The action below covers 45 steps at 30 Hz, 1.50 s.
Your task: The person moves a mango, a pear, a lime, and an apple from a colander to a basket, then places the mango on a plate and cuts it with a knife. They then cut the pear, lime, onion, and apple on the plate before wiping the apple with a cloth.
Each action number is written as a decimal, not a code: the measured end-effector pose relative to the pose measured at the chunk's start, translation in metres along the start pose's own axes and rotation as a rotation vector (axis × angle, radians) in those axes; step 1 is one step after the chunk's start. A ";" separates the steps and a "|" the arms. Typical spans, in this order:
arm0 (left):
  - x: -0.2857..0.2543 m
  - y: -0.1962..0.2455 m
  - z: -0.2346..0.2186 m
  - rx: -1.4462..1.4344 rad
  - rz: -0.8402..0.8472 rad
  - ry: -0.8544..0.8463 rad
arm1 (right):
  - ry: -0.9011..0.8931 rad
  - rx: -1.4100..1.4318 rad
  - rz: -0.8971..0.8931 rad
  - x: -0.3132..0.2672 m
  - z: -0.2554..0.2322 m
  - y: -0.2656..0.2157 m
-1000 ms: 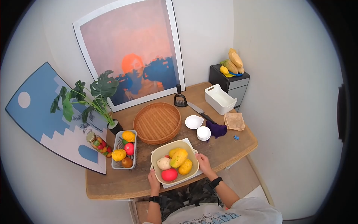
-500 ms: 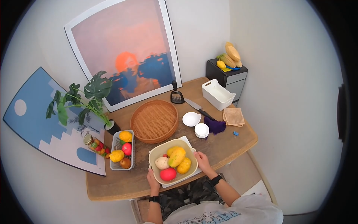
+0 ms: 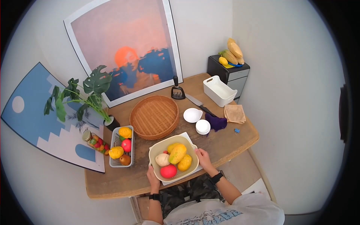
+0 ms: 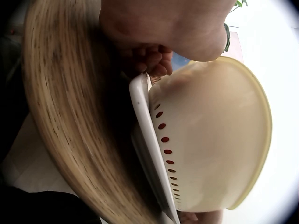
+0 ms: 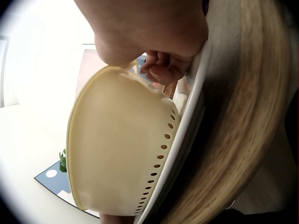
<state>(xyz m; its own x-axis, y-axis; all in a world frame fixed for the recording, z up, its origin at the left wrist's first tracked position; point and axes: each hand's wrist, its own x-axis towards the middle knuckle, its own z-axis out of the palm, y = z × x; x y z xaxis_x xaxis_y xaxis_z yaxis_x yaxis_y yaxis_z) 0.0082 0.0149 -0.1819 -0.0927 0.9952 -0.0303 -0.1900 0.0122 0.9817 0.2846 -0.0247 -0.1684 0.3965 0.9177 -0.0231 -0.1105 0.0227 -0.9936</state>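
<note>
A cream basin [image 3: 153, 150] with holes low in its wall stands on a white board [image 3: 186, 136] at the table's front edge. Inside lie a large yellow-green fruit [image 3: 177, 153], other yellow fruits [image 3: 184, 162], a pale round one [image 3: 162, 159] and a red one [image 3: 168, 171]. The left hand [image 3: 153, 179] grips the basin's left side, its curled fingers [image 4: 159, 60] showing in the left wrist view. On the opposite side the right hand [image 3: 204, 159] holds the rim, fingers [image 5: 163, 67] curled beneath the handle in the right wrist view.
Left of the basin stand a grey basket [image 3: 111, 161] of fruit, a jar [image 3: 93, 141] and a plant [image 3: 96, 80]. Behind are a wicker tray [image 3: 154, 116], a masher [image 3: 177, 92] and a knife [image 3: 204, 108]. White bowls [image 3: 203, 126], purple cloth [image 3: 216, 122], tan cloth [image 3: 234, 114] and white bin [image 3: 221, 98] lie right.
The head view has shifted, so the scene sits slightly differently in the frame. Both hands keep their hold on the basin, which stays at the table's front edge.
</note>
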 end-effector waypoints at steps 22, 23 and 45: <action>0.002 -0.008 -0.002 -0.005 0.024 0.005 | 0.003 0.038 0.081 -0.002 0.000 -0.008; 0.002 -0.008 -0.002 -0.006 0.025 0.000 | 0.005 0.031 0.081 -0.002 0.000 -0.008; -0.003 0.006 0.009 -0.007 -0.015 0.044 | -0.001 0.053 0.030 0.005 -0.003 0.014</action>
<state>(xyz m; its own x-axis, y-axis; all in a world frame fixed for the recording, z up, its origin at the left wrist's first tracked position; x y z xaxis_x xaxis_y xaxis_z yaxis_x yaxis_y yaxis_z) 0.0158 0.0132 -0.1745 -0.1322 0.9898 -0.0534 -0.1989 0.0263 0.9797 0.2879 -0.0206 -0.1831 0.3916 0.9186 -0.0529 -0.1703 0.0158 -0.9853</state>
